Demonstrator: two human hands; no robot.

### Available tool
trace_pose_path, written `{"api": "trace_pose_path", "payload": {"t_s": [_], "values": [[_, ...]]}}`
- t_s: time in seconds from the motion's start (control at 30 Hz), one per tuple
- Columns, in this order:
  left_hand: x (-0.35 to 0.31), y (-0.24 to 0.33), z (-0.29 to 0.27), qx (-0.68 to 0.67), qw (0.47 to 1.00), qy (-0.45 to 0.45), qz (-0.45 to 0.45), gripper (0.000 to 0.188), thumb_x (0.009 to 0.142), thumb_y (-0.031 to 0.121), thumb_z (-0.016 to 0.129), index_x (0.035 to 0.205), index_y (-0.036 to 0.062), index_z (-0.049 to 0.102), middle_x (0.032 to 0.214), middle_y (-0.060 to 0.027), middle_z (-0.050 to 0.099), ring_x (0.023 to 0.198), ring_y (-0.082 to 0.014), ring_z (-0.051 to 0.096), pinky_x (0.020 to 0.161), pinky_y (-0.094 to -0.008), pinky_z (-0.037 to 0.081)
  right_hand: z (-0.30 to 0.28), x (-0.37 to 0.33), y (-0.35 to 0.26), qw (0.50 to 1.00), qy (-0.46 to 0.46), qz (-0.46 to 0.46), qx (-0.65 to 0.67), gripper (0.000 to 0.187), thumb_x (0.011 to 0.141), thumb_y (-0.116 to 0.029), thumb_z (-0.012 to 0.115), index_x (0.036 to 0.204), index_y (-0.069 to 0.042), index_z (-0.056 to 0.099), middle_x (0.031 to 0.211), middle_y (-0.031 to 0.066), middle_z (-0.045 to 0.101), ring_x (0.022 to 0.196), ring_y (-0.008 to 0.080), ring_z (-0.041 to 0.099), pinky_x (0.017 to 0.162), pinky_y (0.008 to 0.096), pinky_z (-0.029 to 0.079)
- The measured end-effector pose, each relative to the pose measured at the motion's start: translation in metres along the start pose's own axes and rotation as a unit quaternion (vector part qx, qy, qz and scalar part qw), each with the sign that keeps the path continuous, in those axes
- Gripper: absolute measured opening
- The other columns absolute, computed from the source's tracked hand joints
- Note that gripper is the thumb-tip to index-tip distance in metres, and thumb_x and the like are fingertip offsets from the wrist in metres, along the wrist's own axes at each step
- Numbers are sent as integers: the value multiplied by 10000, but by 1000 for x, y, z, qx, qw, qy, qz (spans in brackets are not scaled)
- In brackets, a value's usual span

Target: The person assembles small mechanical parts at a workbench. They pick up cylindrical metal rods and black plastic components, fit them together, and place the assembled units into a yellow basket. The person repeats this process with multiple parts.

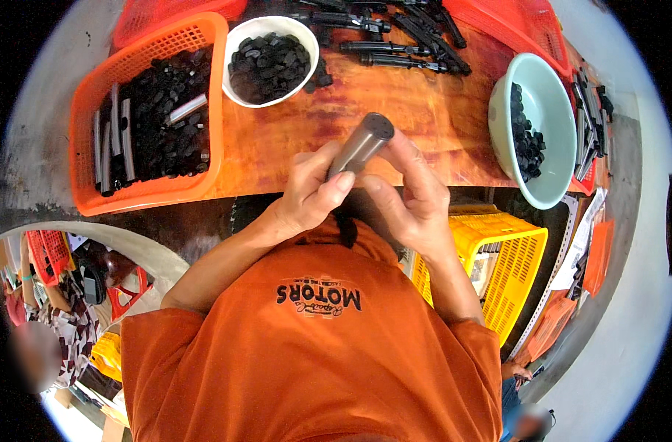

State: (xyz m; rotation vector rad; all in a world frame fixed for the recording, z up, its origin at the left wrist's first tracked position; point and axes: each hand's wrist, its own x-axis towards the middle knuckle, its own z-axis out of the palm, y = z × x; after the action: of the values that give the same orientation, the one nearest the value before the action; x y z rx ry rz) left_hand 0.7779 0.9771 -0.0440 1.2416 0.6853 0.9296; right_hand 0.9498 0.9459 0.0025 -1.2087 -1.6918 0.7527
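Observation:
A grey metallic tube [356,152] with a black end cap is tilted up in front of my chest, above the table's near edge. My left hand [308,190] is wrapped round its lower part, thumb along the near side. On the other side, my right hand [418,197] has its index finger up by the capped end, seemingly touching it. Its thumb is apart from the index finger, just beside the tube. Beyond my hands, a white bowl [236,90] holds small black pieces. An orange basket [216,110] to the left holds more black pieces and several grey tubes.
Long black parts [402,55] lie at the table's back. A pale green basin [557,125] with black pieces stands right, near a red basket [531,37]. Below the table edge is a yellow crate [523,272]. Other people are at lower left [78,331] and lower right [511,398].

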Motion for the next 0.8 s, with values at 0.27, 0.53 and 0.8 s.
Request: {"api": "trace_pose_path", "payload": {"t_s": [0.27,0.53,0.8], "values": [[-1,7,-11,-104,961,-132,-219,456,892,468,520,962,19,560,634,-6,497,461,-67,453,422,-203,350,-39,-1,-2,989,-57,128,-54,417,888,-118,631,1268,15,519,980,138,687,922,212,661,802,318,513],[7,19,-2,-142,926,-234,-260,383,884,410,582,913,31,533,650,4,479,470,-53,425,402,-202,335,-39,61,-12,982,-103,-20,159,693,886,-499,542,1350,5,433,1126,156,633,1035,250,601,881,374,482],[2,17,-26,-176,945,-141,-237,494,957,503,447,982,26,572,657,-1,527,455,-50,460,397,-185,340,-44,64,0,965,-226,98,89,693,877,-447,588,1377,-3,408,1153,138,615,975,223,606,871,349,469]]}}
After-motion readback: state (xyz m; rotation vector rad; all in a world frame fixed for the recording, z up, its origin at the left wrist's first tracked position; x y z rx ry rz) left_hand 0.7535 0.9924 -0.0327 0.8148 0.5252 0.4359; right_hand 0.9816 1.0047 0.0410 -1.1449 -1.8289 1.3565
